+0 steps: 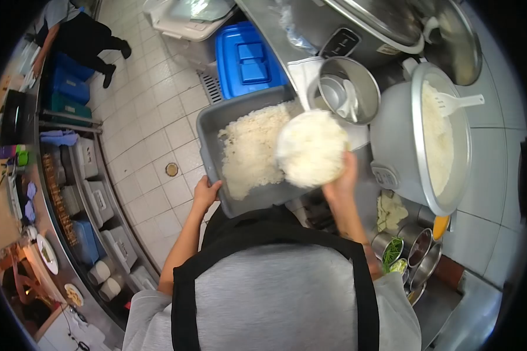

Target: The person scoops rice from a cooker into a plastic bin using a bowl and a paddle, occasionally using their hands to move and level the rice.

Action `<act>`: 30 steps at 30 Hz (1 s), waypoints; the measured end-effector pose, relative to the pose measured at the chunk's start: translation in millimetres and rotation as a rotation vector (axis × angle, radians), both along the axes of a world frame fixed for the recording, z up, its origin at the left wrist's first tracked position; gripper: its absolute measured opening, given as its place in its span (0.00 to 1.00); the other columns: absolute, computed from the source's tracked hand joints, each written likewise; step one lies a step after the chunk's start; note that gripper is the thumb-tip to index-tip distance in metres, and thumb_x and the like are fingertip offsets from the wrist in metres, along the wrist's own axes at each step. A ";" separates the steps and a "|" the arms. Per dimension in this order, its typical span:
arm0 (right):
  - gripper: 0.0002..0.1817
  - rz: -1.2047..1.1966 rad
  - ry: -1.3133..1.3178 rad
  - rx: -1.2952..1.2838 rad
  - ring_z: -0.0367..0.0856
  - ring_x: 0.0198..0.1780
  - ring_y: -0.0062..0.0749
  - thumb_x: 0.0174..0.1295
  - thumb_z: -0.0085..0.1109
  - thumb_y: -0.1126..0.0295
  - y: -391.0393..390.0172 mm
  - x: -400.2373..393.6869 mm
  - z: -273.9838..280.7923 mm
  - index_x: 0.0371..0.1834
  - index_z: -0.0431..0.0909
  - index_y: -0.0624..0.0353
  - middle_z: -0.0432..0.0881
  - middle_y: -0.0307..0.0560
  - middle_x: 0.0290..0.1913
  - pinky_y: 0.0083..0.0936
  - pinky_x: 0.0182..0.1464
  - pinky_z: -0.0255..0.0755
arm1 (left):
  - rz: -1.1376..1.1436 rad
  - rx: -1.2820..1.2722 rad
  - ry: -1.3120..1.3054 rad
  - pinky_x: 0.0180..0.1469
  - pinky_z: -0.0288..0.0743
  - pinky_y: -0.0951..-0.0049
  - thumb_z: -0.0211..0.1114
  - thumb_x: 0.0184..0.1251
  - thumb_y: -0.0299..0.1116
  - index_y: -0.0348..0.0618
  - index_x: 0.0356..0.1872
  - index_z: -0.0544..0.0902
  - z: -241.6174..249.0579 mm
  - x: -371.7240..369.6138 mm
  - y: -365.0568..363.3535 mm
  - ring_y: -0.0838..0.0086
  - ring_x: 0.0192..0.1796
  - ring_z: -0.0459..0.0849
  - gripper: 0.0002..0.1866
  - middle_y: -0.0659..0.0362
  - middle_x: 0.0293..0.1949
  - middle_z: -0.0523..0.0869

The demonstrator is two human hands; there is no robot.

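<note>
My left hand is closed around the near left rim of a grey plastic tub, its thumb over the edge. Loose white rice lies heaped inside. Above the tub's right side, my right hand grips the edge of a round bowl heaped with rice. Motion blurs this bowl, and the rice covers most of it. To the right stands a large rice cooker pot of cooked rice, with a white slotted paddle resting in it.
A steel pot holding a white utensil stands beyond the bowl. Blue-lidded bin lies past the tub. Steel containers with chopped greens sit at lower right. Another person stands by the left counter, above shelves of bins.
</note>
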State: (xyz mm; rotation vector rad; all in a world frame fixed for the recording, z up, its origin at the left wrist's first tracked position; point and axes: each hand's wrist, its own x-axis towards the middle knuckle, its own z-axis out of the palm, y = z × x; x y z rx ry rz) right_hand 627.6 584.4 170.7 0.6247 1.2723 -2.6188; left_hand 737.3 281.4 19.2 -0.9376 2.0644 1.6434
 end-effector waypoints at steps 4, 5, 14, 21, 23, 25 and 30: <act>0.36 0.162 0.122 1.075 0.70 0.54 0.48 0.41 0.67 0.70 -59.4 -24.5 -86.2 0.56 0.62 0.68 0.71 0.57 0.50 0.38 0.57 0.64 | -0.024 0.021 -0.030 0.21 0.78 0.73 0.64 0.60 0.33 0.31 0.39 0.72 -4.4 2.4 -2.5 0.74 0.22 0.80 0.15 0.56 0.24 0.78; 0.40 0.167 0.271 1.343 0.69 0.54 0.50 0.38 0.70 0.70 -70.0 -28.3 -91.5 0.57 0.61 0.67 0.69 0.59 0.51 0.36 0.57 0.64 | -0.043 0.009 -0.025 0.21 0.79 0.72 0.65 0.59 0.34 0.29 0.38 0.72 -6.1 2.3 -3.4 0.71 0.22 0.81 0.16 0.53 0.25 0.80; 0.28 0.820 0.484 1.703 0.43 0.74 0.52 0.38 0.63 0.78 -101.2 -10.9 -177.3 0.46 0.64 0.59 0.55 0.52 0.69 0.69 0.65 0.31 | -0.083 0.031 -0.040 0.21 0.78 0.72 0.65 0.60 0.33 0.28 0.41 0.72 -2.2 -5.9 -1.4 0.69 0.24 0.83 0.18 0.49 0.28 0.82; 0.31 1.008 0.495 1.667 0.43 0.74 0.50 0.34 0.66 0.77 -134.9 -25.8 -190.5 0.48 0.67 0.58 0.55 0.50 0.69 0.67 0.66 0.33 | -0.111 0.071 -0.121 0.22 0.80 0.75 0.63 0.62 0.30 0.30 0.45 0.72 -9.5 -14.8 -4.7 0.73 0.22 0.81 0.16 0.54 0.28 0.81; 0.35 0.968 0.563 1.687 0.44 0.73 0.51 0.31 0.69 0.74 -131.1 -26.3 -203.2 0.50 0.69 0.58 0.55 0.48 0.70 0.65 0.67 0.34 | -0.136 0.094 -0.097 0.23 0.80 0.71 0.65 0.60 0.35 0.28 0.47 0.72 -10.3 -15.7 -7.7 0.70 0.22 0.82 0.21 0.51 0.30 0.82; 0.38 0.938 0.688 1.618 0.46 0.73 0.50 0.28 0.73 0.70 -120.2 -25.1 -213.6 0.51 0.69 0.57 0.53 0.46 0.71 0.62 0.68 0.39 | -0.259 -0.098 -0.149 0.24 0.78 0.67 0.67 0.57 0.42 0.25 0.47 0.71 3.3 -22.6 -7.5 0.68 0.21 0.82 0.28 0.48 0.30 0.83; 0.50 1.125 0.696 1.661 0.46 0.73 0.48 0.28 0.74 0.66 -106.3 -5.2 -195.7 0.61 0.59 0.60 0.56 0.48 0.69 0.64 0.66 0.34 | -0.171 -0.021 -0.079 0.24 0.78 0.63 0.67 0.57 0.37 0.25 0.44 0.73 -6.4 -18.1 5.9 0.62 0.20 0.83 0.23 0.44 0.28 0.82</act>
